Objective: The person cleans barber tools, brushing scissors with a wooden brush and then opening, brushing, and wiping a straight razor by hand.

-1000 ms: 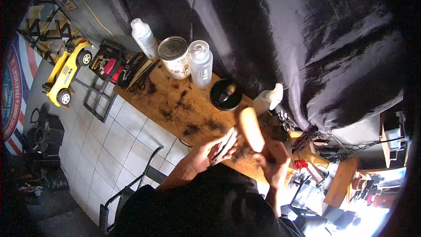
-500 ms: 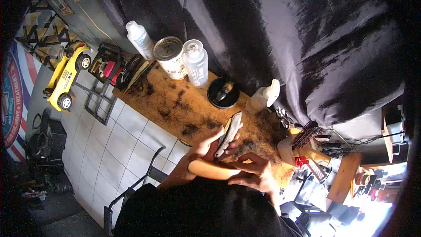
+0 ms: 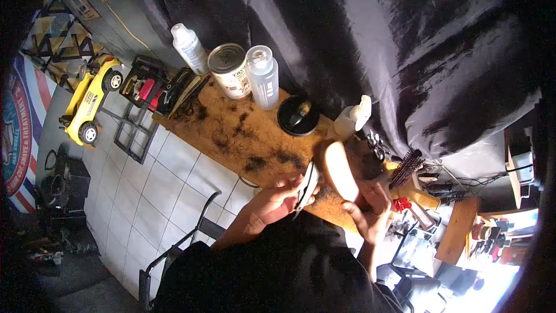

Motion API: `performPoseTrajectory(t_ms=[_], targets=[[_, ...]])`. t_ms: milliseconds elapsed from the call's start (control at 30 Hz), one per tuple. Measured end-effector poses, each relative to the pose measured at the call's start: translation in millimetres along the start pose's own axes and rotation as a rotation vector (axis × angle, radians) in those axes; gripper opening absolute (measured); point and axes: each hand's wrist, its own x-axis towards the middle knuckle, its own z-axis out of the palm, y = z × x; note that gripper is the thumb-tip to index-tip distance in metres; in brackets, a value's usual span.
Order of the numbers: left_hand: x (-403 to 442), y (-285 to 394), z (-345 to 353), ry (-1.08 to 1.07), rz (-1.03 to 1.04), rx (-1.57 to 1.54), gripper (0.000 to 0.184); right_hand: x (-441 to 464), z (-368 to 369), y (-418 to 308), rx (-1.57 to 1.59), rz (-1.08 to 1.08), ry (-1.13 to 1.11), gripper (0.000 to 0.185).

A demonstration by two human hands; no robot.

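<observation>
My left hand (image 3: pixel 273 202) is closed around a narrow, pale grey tool (image 3: pixel 308 185) with a dark edge; its exact kind is unclear. In my right hand (image 3: pixel 372 210) is a long, curved, wood-coloured brush (image 3: pixel 339 169), its smooth back facing up and its far end pointing away from me. Motion blurs the brush a little, and my fingers cover its near end. Both hands are over the front part of a wooden tabletop (image 3: pixel 223 149) strewn with dark hair clippings. The two held things are close together but apart.
On the table stand a tin (image 3: pixel 230 72), a clear bottle (image 3: pixel 263 81), a white bottle (image 3: pixel 189 49), a black bowl (image 3: pixel 288 128) and a spray bottle (image 3: pixel 349 119). A round hairbrush (image 3: pixel 405 169) lies at right. A chair frame (image 3: pixel 200 223) is left of me; dark cloth (image 3: pixel 324 29) hangs behind.
My right hand has swung the brush off my left forearm, outward to the right and over the table. My left hand keeps the pale tool, now tilted more upright.
</observation>
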Motion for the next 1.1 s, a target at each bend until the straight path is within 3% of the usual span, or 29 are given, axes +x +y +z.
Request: performPoseTrajectory(t_ms=[33,67,100,133,167,200,267,400,433,467,567,600,767,800,867,900,1000,1033,1067,1100], targets=[[1,2,-1,-0.087,0.022,0.001,0.036,0,-1,-3,0.052,-0.012,-0.101,0.048],[1,3,0,-0.173,0.046,0.003,0.035,1,3,2,0.08,-0.157,-0.139,0.05],[-3,-3,4,0.029,0.176,0.154,0.039,1,5,13,0.046,-0.278,-0.188,0.05],[-3,7,24,0.052,0.139,0.069,0.044,3,7,17,0.011,-0.4,-0.238,0.049],[-2,9,24,0.081,0.188,0.127,0.045,3,6,16,0.004,-0.408,-0.3,0.049],[-2,10,23,0.11,0.236,0.184,0.046,0,5,9,0.1,-0.236,-0.4,0.048],[-7,12,20,0.066,0.245,0.194,0.045,-2,6,10,0.123,-0.217,-0.458,0.048],[-11,4,20,0.102,0.234,0.238,0.041,-2,10,28,0.043,-0.316,-0.262,0.046],[-13,-3,23,0.094,0.2,0.177,0.039,0,8,25,0.093,-0.246,-0.224,0.046],[-11,-5,12,-0.09,0.06,0.182,0.038,1,6,23,0.142,-0.174,-0.186,0.046],[-13,-7,39,-0.036,-0.121,0.408,0.039,-4,0,29,0.048,-0.03,0.041,0.047],[-10,-13,28,-0.062,-0.109,0.526,0.042,-4,-5,27,0.038,0.022,0.079,0.047],[8,3,33,0.038,0.211,0.424,0.042,-11,-17,26,0.103,-0.021,0.056,0.052],[13,6,29,0.025,0.306,0.388,0.041,-12,-24,37,0.009,-0.165,-0.027,0.049],[19,9,47,0.236,0.457,0.316,0.039,-11,-24,37,0.086,-0.148,-0.104,0.047],[21,13,47,0.19,0.457,0.346,0.035,-12,-23,37,0.162,-0.14,-0.192,0.046],[25,4,28,0.029,0.367,0.407,0.035,-16,-20,40,0.175,-0.062,-0.164,0.045],[28,5,42,0.0,0.318,0.618,0.035,-13,-17,40,0.2,-0.094,-0.111,0.044],[21,-1,30,0.152,0.288,1.043,0.035,-9,-19,39,0.212,-0.087,-0.099,0.044],[25,-5,39,0.133,0.194,0.976,0.035,-4,-23,37,0.137,-0.138,-0.044,0.044]])
